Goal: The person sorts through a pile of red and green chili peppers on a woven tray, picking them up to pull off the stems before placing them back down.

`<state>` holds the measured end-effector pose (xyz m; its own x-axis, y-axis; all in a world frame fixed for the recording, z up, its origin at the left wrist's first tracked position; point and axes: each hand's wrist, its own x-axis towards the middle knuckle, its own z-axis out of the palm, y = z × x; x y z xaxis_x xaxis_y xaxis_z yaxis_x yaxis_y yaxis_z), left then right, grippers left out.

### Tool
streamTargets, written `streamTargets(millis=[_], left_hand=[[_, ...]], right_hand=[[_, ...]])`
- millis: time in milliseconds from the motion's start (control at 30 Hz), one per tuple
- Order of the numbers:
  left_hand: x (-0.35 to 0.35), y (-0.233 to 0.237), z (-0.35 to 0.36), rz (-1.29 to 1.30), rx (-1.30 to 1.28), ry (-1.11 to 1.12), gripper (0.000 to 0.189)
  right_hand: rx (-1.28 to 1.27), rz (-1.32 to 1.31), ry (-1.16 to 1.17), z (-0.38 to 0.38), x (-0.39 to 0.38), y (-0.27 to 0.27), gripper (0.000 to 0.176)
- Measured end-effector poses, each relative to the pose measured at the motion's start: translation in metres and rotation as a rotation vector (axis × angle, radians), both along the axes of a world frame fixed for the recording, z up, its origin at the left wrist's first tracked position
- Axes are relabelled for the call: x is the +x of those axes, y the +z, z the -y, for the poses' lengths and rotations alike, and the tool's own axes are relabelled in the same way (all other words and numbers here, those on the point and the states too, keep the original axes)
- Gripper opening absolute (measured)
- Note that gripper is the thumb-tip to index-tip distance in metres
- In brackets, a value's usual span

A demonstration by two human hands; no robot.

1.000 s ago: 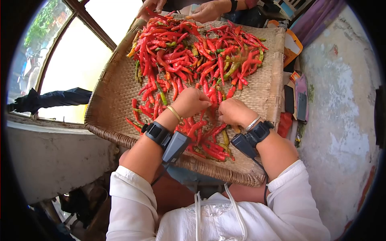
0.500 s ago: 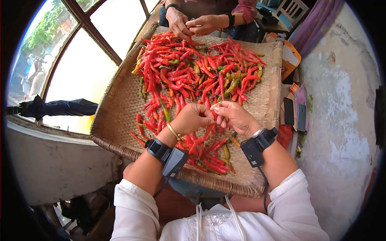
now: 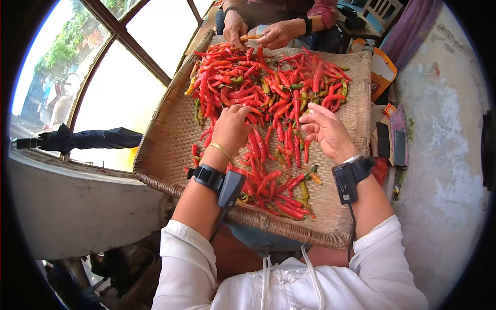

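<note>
Red chili peppers [image 3: 235, 95] lie heaped on a shallow woven basket tray [image 3: 165, 139], with a few green and yellowish ones among them. My left hand [image 3: 231, 129] is over the near left part of the heap, back upward and fingers bent down onto the peppers. Its fingertips are hidden, so I cannot see whether one is gripped. To the right, my right hand [image 3: 330, 133] hovers above the tray's right side. Its fingers are loosely curled and apart from the thumb, with no pepper visible in them. A looser group of red chili peppers [image 3: 281, 194] lies nearer me.
Across the tray, another person's hands [image 3: 258, 33] hold a yellowish-orange pepper. A folded dark umbrella [image 3: 93, 139] lies by the window at left. Two phones [image 3: 391, 142] and an orange-edged box [image 3: 380, 72] are beside the tray at right, near the wall [image 3: 439, 155].
My hands, which met over a red chili pepper, have parted: the left went up-left onto the heap, the right moved right. The other person's hands now show a yellowish pepper. The view shifted slightly.
</note>
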<state>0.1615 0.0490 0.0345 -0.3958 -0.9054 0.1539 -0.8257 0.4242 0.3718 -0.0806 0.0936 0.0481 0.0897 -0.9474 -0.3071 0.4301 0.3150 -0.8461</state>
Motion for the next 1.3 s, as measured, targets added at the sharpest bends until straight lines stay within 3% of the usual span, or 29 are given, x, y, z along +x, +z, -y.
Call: streamTargets(millis=[67, 133, 233, 400, 467, 533, 600, 633, 767, 1200, 1300], left_hand=[[0.001, -0.004, 0.007, 0.094, -0.171, -0.011, 0.046], [-0.002, -0.004, 0.017, 0.179, -0.075, -0.013, 0.056], [-0.008, -0.012, 0.041, 0.619, -0.285, -0.074, 0.071], [-0.016, -0.022, 0.074, 0.758, -0.369, -0.125, 0.073], [-0.027, -0.014, 0.075, 0.819, -0.205, -0.082, 0.073], [-0.031, -0.018, 0.076, 0.812, -0.22, -0.058, 0.067], [-0.033, -0.019, 0.076, 0.83, -0.122, -0.088, 0.037], [-0.03, -0.021, 0.076, 0.779, -0.123, -0.093, 0.032], [-0.02, -0.012, 0.069, 0.758, -0.061, -0.156, 0.027], [0.023, 0.0, 0.005, 0.601, 0.132, -0.376, 0.041], [0.005, 0.016, -0.011, 0.32, 0.363, -0.333, 0.042]], right_hand=[[0.014, 0.019, 0.086, 0.001, 0.002, -0.005, 0.041], [0.02, 0.016, 0.111, -0.001, 0.003, -0.005, 0.038], [0.023, -0.013, 0.141, -0.001, 0.006, -0.004, 0.03], [0.044, -0.037, 0.162, -0.004, 0.012, -0.003, 0.026], [0.033, -0.009, 0.188, -0.005, 0.015, -0.003, 0.025], [0.039, -0.015, 0.191, -0.005, 0.017, -0.005, 0.024], [0.051, -0.051, 0.264, -0.005, 0.017, -0.004, 0.022], [0.048, -0.05, 0.263, -0.005, 0.017, -0.004, 0.022], [0.044, -0.034, 0.217, -0.005, 0.014, -0.003, 0.022], [-0.006, -0.102, 0.256, -0.01, 0.018, -0.001, 0.023], [-0.007, -0.194, 0.306, -0.01, 0.021, -0.005, 0.023]])
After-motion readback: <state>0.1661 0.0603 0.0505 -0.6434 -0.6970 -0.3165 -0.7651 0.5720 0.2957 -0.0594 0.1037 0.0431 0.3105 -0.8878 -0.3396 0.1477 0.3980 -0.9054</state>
